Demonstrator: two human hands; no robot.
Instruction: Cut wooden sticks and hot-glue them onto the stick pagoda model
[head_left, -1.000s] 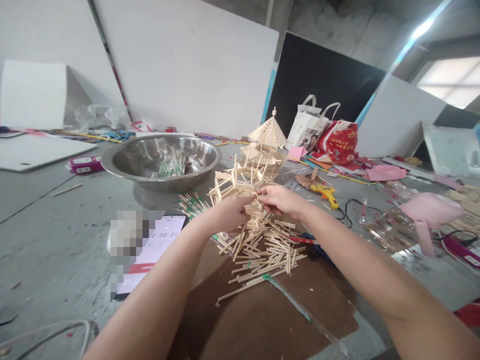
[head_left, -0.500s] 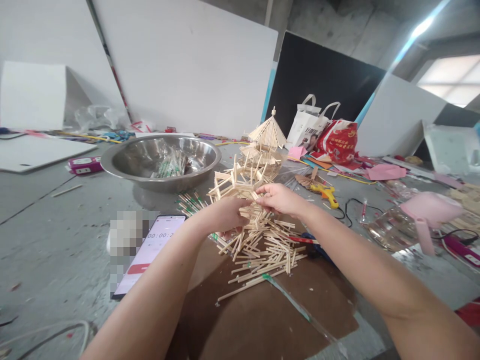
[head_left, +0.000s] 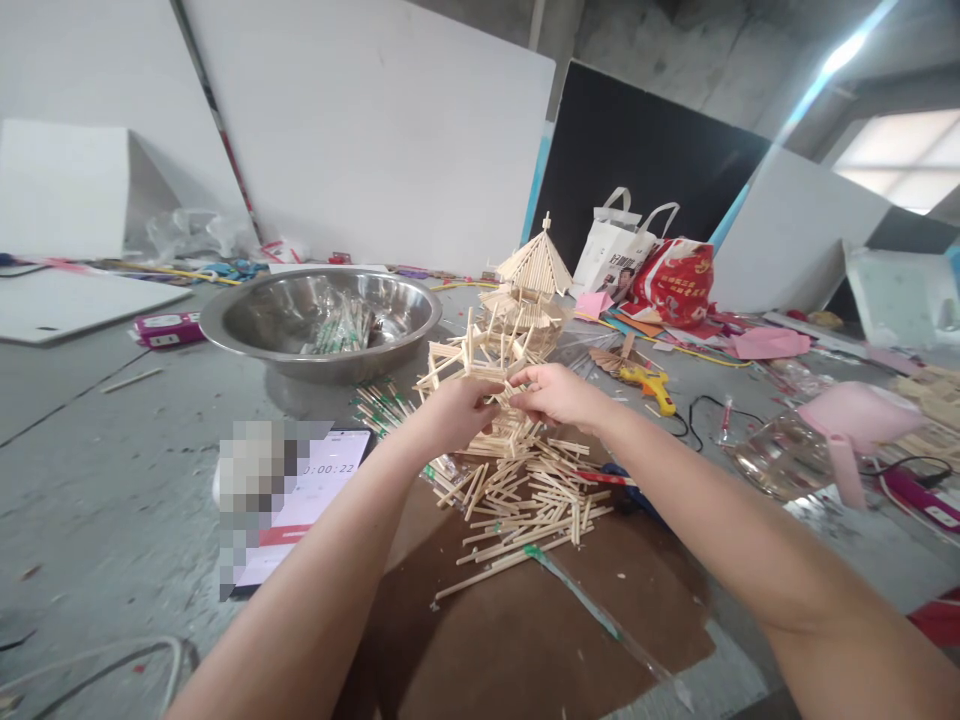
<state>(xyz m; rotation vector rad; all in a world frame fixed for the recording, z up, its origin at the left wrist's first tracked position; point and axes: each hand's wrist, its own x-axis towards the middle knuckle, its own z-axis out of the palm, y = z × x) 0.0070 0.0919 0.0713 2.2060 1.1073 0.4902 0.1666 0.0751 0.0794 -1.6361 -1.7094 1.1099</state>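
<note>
1. Lying at the far left of the grey table (head_left: 90,450), a pink box (head_left: 169,328) sits beside a steel bowl (head_left: 330,366) that contains green-tipped sticks (head_left: 341,325).
2. A phone (head_left: 315,490) lies face up on the table, near the bowl and to the left of the person's left forearm.
3. The left hand (head_left: 454,412) has its fingers curled closed and grips the stick frame (head_left: 469,362) at its lower left edge.
4. The stick frame is held raised above the loose stick pile (head_left: 525,495), which rests on brown cardboard (head_left: 525,630).
5. The right hand (head_left: 555,393) pinches the frame's right side between thumb and fingertips.
6. A finished stick pagoda (head_left: 536,275) stands just behind the frame.
7. A yellow glue gun (head_left: 651,385) lies to the right.
</note>
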